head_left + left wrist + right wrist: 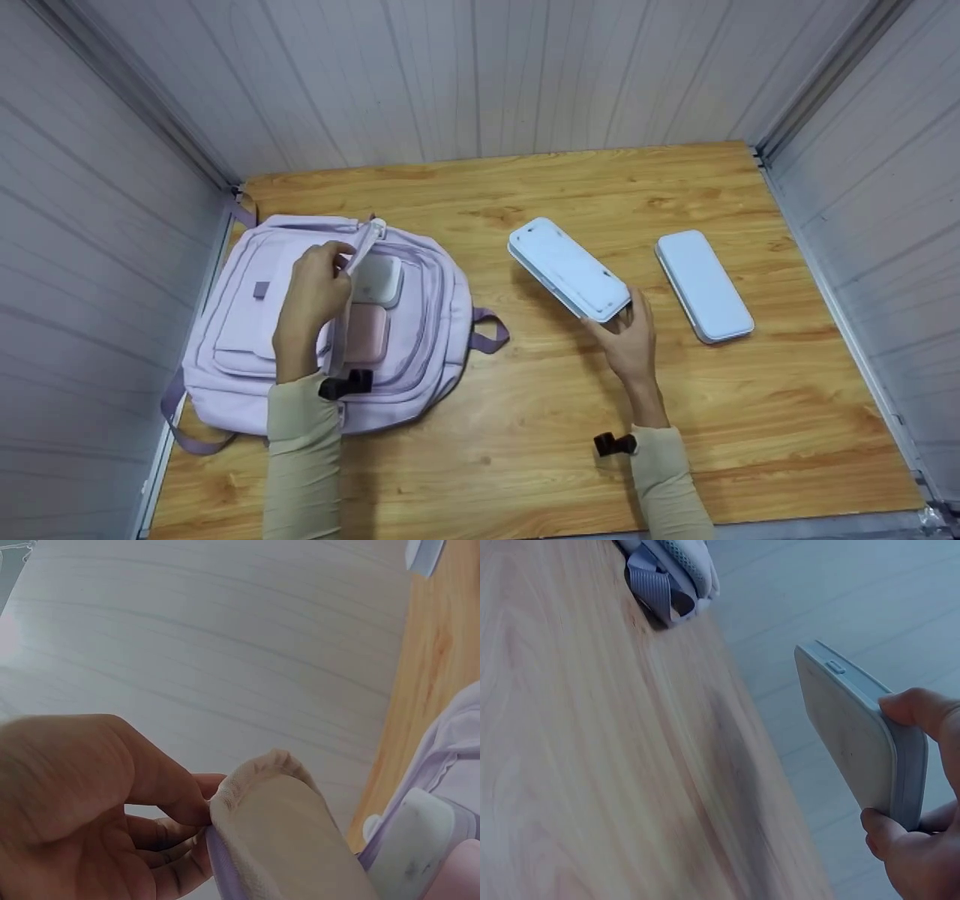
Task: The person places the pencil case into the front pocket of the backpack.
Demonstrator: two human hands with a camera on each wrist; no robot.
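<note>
A lavender backpack (255, 322) lies on the table at the left, its main compartment unzipped. My left hand (311, 292) pinches the edge of its front flap (281, 840) between thumb and fingers and holds it folded back. Inside the compartment sit a white rounded case (380, 281) and a pink rounded case (367, 334), partly covered by the flap. My right hand (630, 349) grips a pale oblong hard case (566, 270) by its near end, thumb on one side and fingers on the other. That case is tilted above the table, its shadow falling on the wood in the right wrist view.
A second pale blue oblong case (705, 285) lies flat on the wooden table (487, 465), right of my right hand. Grey panel walls (480, 82) enclose the back and both sides. A purple loop strap (491, 341) sticks out from the backpack's right end.
</note>
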